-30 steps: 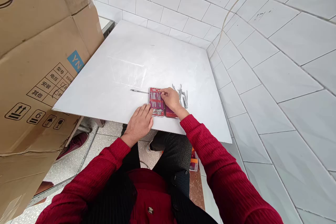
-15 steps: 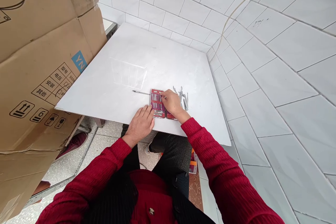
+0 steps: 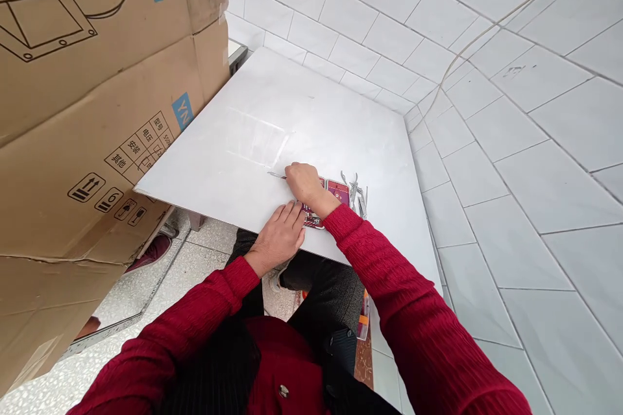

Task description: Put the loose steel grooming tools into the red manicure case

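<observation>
Up ahead of the left hand, the slim tool (image 3: 276, 174) lies on the worktop (image 3: 214, 172) with its thin end pointing left, and what has just changed is that the right hand (image 3: 302, 183) has come over to its other end; that suggests the loose tool, not the row in the case, is now being dealt with. The left hand (image 3: 279, 232) lies flat, fingers nearly straight and close together, against the near left side of the case. The right hand is curled, but its fingertips are hidden, so I can't fairly tell whether it grips the tool. The open case (image 3: 341, 190) sits under and just right of the hands. Half a second ago, its left row of tools showed and the right hand covered much of its right half; now it's the reverse. The metal clippers (image 3: 357, 196) remain beyond its right edge.
</observation>
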Demonstrator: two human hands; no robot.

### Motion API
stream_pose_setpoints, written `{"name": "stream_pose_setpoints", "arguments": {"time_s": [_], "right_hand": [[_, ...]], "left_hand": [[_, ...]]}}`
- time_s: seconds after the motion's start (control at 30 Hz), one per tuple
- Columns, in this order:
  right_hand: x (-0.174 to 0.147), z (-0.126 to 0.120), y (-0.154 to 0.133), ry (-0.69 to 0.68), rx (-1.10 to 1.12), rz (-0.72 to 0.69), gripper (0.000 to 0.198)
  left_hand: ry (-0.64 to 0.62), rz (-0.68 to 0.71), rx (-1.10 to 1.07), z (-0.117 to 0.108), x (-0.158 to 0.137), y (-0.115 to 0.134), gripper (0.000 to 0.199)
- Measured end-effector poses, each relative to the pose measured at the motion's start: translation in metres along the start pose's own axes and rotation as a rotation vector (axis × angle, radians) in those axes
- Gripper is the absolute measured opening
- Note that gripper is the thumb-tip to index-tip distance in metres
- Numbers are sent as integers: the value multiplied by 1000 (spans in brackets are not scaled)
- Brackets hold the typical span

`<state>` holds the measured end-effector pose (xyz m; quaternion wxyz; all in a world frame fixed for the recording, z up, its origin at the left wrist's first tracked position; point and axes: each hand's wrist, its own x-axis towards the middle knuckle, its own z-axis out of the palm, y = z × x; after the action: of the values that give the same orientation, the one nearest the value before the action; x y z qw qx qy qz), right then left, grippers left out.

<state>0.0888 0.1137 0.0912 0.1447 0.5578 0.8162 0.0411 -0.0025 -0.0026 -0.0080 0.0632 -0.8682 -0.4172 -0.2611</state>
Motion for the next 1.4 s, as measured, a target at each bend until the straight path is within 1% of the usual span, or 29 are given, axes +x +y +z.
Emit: {"name": "stream_pose_setpoints", "arguments": {"time_s": [0.1,0.17,0.4,0.53,0.77,0.9,0.97,1.07,1.13,1.3,1.4], "right_hand": [[6,-2,-5,-23,-52,-54,31],[8,-4,-5,-41,-62,-59,30],[9,-14,3,-160,36,35,36],[3,-16,2,-136,71,26,36],[1,-5,8,-61,143,3,30],[1,-4,11,-46,159,-19,25],[3,-5,8,-43,123,10,24],[8,-6,2,-57,83,127,26],[12,-8,0,-70,96,184,26],[18,-11,4,-60,165,250,27],[23,-9,8,-77,175,291,27]], "left_hand": [[-18,-13,-13,1,0,0,45],[-28,-15,-9,1,0,0,45],[-30,-11,-1,-1,-1,1,44],[-39,-22,-27,-2,-1,0,44],[-44,-19,-40,-4,0,0,44],[-41,-17,-22,-4,0,0,44],[-39,-21,-17,-3,0,0,44],[-40,-23,-22,-1,0,0,44],[-36,-22,-24,0,0,0,44],[-21,-16,-19,-1,-1,1,43],[-26,-14,-26,-1,-1,1,43]]}}
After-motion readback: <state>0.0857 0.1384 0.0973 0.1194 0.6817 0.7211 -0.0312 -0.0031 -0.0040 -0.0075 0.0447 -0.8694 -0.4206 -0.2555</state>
